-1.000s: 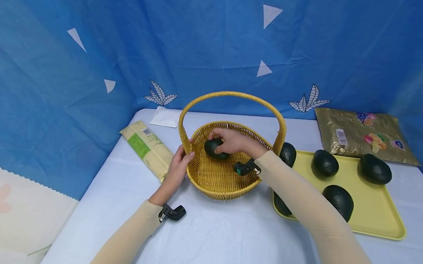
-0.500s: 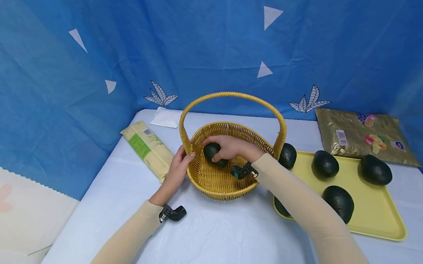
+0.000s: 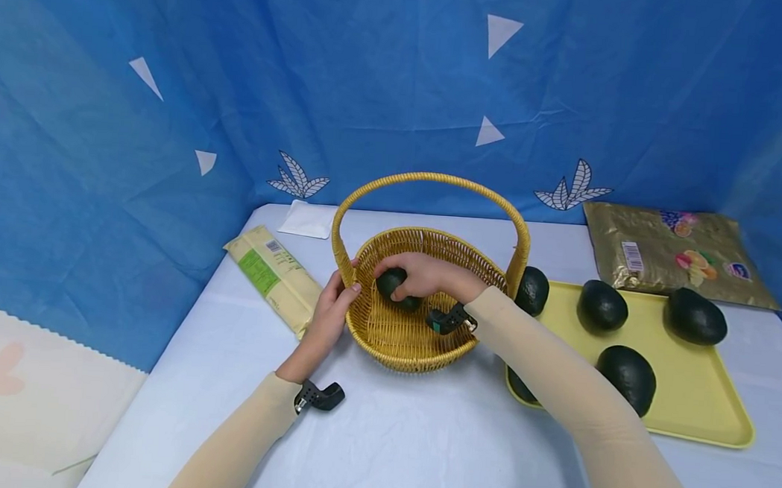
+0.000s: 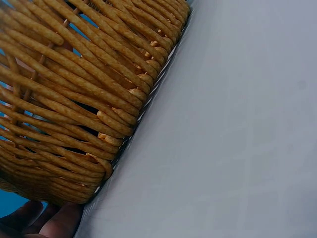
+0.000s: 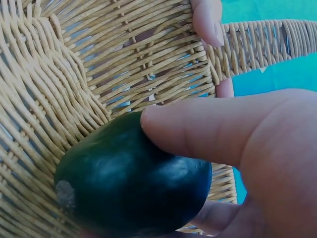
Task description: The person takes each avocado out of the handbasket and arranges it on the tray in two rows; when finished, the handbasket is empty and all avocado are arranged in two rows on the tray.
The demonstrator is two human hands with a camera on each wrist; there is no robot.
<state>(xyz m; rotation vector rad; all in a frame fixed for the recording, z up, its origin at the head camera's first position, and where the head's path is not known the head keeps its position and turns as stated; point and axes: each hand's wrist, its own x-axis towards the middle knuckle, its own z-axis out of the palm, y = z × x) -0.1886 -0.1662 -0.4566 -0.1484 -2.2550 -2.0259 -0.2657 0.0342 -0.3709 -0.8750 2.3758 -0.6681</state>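
A yellow wicker basket (image 3: pixel 418 346) with a tall arched handle stands on the white table. My right hand (image 3: pixel 423 276) reaches inside it and grips a dark green avocado (image 3: pixel 391 283), which sits low against the basket's left inner wall (image 5: pixel 59 84). In the right wrist view my thumb lies across the avocado (image 5: pixel 124 191). My left hand (image 3: pixel 333 308) holds the basket's left rim from outside, thumb over the edge. The left wrist view shows the woven wall (image 4: pixel 74 99) and fingertips (image 4: pixel 54 225) beside it.
A yellow tray (image 3: pixel 691 389) to the right holds several dark avocados (image 3: pixel 602 305). A yellow-green packet (image 3: pixel 271 274) lies left of the basket, a gold foil bag (image 3: pixel 673 250) at the back right, a white paper (image 3: pixel 307 219) behind. Blue cloth walls surround the table.
My right hand has moved the avocado slightly left and down inside the basket. The left hand has stayed on the rim.
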